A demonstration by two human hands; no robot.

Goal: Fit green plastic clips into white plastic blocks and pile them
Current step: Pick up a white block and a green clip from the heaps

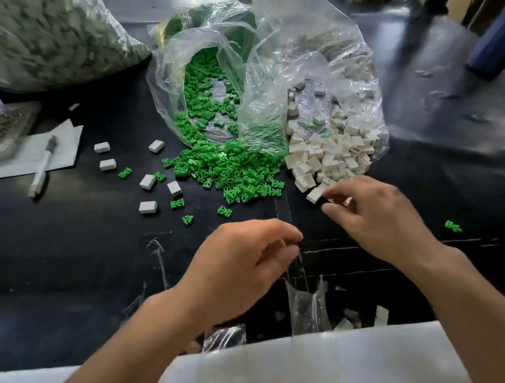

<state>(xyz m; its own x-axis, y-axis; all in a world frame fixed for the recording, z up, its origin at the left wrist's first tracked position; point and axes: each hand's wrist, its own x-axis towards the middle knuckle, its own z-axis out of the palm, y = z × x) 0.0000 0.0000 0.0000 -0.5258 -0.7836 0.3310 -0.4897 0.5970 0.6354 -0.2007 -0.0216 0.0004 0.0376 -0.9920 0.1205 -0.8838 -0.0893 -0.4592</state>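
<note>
Clips of green plastic (236, 174) spill from a clear plastic bag (261, 63), with white rectangular plastic blocks (329, 153) heaped at this bag's right side. In front of the bag our right hand (375, 217) touches one white block (314, 195) with its fingertips (327, 194), and our left hand (241, 262) is curled beside it, apart; we cannot tell if either grips anything.

Glossy crinkled plastic bag (276, 61) (clear); matt green clips (236, 171).

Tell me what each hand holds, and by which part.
A white block, pinched at its near end by the right hand; the curled left hand cannot be told.
</note>
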